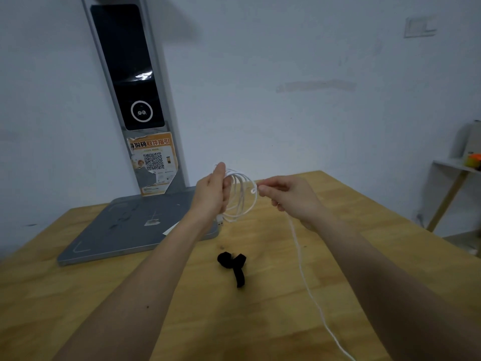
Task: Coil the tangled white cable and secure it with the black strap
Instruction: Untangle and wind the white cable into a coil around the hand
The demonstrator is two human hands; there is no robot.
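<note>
My left hand (212, 192) is raised above the table and holds several loops of the white cable (243, 198), with a plug end hanging below the hand. My right hand (285, 196) pinches the cable just right of the loops. From there a loose length of cable trails down over the wooden table (260, 308) to the bottom edge of the view. The black strap (233, 264) lies loosely folded on the table, in front of and below both hands, touching neither.
A grey scanner stand (135, 230) with a flat base and a tall post bearing a dark screen and an orange QR sticker occupies the table's back left. A small white shelf (455, 165) with coloured items stands by the wall at the right.
</note>
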